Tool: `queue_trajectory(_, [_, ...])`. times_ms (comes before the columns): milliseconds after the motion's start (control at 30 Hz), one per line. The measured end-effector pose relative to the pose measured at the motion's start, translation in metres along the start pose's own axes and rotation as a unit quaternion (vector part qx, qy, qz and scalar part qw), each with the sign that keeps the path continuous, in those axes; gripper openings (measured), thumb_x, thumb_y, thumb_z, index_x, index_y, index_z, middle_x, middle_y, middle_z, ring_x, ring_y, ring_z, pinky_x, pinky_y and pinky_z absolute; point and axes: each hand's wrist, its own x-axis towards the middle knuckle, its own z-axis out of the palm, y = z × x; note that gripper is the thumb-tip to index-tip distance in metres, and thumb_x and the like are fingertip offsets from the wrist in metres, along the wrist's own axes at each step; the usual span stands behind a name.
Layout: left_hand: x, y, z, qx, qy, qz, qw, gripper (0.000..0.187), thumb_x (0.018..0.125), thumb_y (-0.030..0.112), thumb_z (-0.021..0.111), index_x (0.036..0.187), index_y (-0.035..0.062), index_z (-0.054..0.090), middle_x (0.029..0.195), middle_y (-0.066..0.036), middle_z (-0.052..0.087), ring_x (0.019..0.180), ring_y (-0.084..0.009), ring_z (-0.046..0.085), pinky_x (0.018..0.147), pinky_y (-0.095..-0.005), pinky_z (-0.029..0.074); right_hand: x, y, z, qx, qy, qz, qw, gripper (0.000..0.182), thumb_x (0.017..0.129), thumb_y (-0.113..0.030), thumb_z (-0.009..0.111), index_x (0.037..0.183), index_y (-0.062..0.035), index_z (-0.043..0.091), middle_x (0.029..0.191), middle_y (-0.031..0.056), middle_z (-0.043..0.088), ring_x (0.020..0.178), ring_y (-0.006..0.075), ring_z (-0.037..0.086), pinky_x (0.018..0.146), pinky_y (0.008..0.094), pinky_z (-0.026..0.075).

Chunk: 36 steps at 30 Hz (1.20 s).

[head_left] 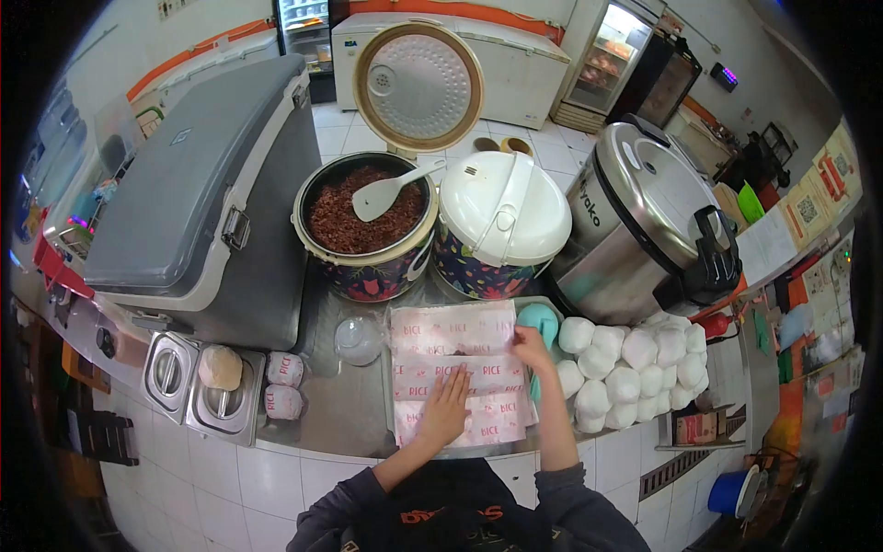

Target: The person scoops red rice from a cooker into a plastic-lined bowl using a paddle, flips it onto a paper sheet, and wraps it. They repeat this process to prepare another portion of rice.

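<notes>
White sheets of wrapping paper (501, 426) printed with "RICE" in red lie in overlapping rows on the counter before me. My left hand (445, 405) rests flat on the middle rows, fingers stretched out. At the right edge of the upper sheets, my right hand (531, 350) has its fingers curled and pinched on the paper. Just beyond it is a turquoise object (538, 322), partly hidden by my hand and arm. An open rice cooker (319, 247) stands behind the paper, holding dark reddish rice (336, 216) with a white rice paddle (377, 198) lying on it.
Many white wrapped bundles (623, 382) are piled at the right. A closed floral rice cooker (501, 207) and a large steel cooker (625, 221) stand behind. Leftward are a grey cooler box (207, 202), lidded steel pans (221, 419), two RICE-printed bundles (283, 402) and a clear bowl (358, 341).
</notes>
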Motion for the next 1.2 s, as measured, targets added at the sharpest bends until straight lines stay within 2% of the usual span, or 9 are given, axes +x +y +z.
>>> queue_trajectory(100, [0.000,0.004,0.000,0.011,-0.001,-0.018,1.000,0.077,0.079,0.037,0.056,0.136,-0.0048,0.024,0.146,-0.018,0.016,0.135,-0.0269,0.018,0.109,-0.0431,0.010,0.016,-0.014,-0.015,-0.003,-0.095,-0.036,0.995,0.032,0.062,-0.003,0.064,0.093,0.0015,0.063,0.084,0.0093,0.067,0.075,0.0146,0.062,0.069,0.0291,0.048])
queue_trajectory(133, [0.000,0.006,-0.002,0.008,-0.004,-0.029,1.000,0.078,0.079,0.037,0.056,0.135,-0.0052,0.024,0.145,-0.018,0.016,0.135,-0.0270,0.018,0.109,-0.0432,0.010,0.022,-0.029,-0.013,-0.052,-0.072,-0.115,0.989,0.035,0.062,-0.006,0.066,0.097,-0.0009,0.063,0.086,0.0101,0.066,0.077,0.0188,0.063,0.071,0.0313,0.048])
queue_trajectory(233, [0.000,0.014,-0.003,0.011,-0.006,-0.058,0.998,0.078,0.079,0.039,0.056,0.135,-0.0059,0.026,0.145,-0.019,0.016,0.135,-0.0274,0.018,0.109,-0.0436,0.010,0.042,-0.074,0.011,-0.166,-0.020,-0.162,0.973,0.032,0.061,-0.014,0.065,0.092,-0.0056,0.066,0.089,0.0152,0.066,0.086,0.0284,0.063,0.074,0.0364,0.049])
queue_trajectory(333, [0.000,0.017,-0.002,0.028,-0.007,-0.072,0.997,0.076,0.079,0.041,0.054,0.134,-0.0058,0.029,0.145,-0.020,0.018,0.135,-0.0286,0.017,0.109,-0.0445,0.009,0.060,-0.095,0.038,-0.301,-0.050,-0.121,0.945,0.026,0.064,-0.018,0.065,0.087,-0.0082,0.067,0.089,0.0146,0.065,0.087,0.0312,0.062,0.074,0.0387,0.049])
queue_trajectory(433, [-0.001,0.017,-0.002,0.016,-0.007,-0.081,0.997,0.077,0.079,0.041,0.055,0.134,-0.0060,0.028,0.145,-0.020,0.018,0.134,-0.0286,0.018,0.109,-0.0450,0.009,0.052,-0.115,0.042,-0.353,-0.062,-0.160,0.920,0.019,0.063,-0.015,0.062,0.080,-0.0092,0.067,0.088,0.0143,0.064,0.086,0.0309,0.061,0.072,0.0397,0.049])
queue_trajectory(567, [-0.002,0.015,-0.005,0.027,-0.003,-0.082,0.996,0.077,0.079,0.042,0.055,0.134,-0.0056,0.030,0.143,-0.020,0.021,0.135,-0.0290,0.017,0.109,-0.0449,0.010,-0.010,-0.132,0.019,-0.291,-0.103,-0.258,0.915,0.011,0.062,-0.010,0.060,0.072,-0.0072,0.064,0.079,0.0135,0.062,0.080,0.0298,0.060,0.068,0.0403,0.049])
queue_trajectory(700, [-0.002,0.013,0.001,-0.026,0.029,-0.080,0.996,0.071,0.077,0.038,0.058,0.128,-0.0062,0.036,0.134,-0.021,0.033,0.128,-0.0304,0.028,0.107,-0.0473,0.016,-0.058,-0.110,0.026,-0.293,-0.067,-0.347,0.888,0.008,0.064,-0.005,0.059,0.072,-0.0049,0.062,0.072,0.0097,0.057,0.075,0.0269,0.058,0.065,0.0390,0.048])
queue_trajectory(867, [-0.005,0.003,-0.003,-0.117,0.065,-0.098,0.986,0.050,0.076,0.031,0.060,0.112,-0.0020,0.048,0.109,-0.018,0.047,0.108,-0.0323,0.043,0.098,-0.0478,0.028,-0.084,-0.090,0.043,-0.292,0.013,-0.334,0.896,0.016,0.061,-0.002,0.058,0.076,-0.0041,0.059,0.077,0.0084,0.057,0.075,0.0259,0.058,0.065,0.0356,0.049])
queue_trajectory(1200, [-0.037,-0.077,-0.026,-0.119,0.130,-0.179,0.968,0.042,0.074,0.011,0.054,0.113,-0.0022,0.048,0.118,-0.018,0.048,0.106,-0.0348,0.047,0.096,-0.0472,0.032,-0.099,-0.058,0.064,-0.290,0.118,-0.386,0.867,0.013,0.065,-0.009,0.055,0.077,-0.0036,0.056,0.082,0.0092,0.056,0.076,0.0225,0.056,0.067,0.0326,0.047])
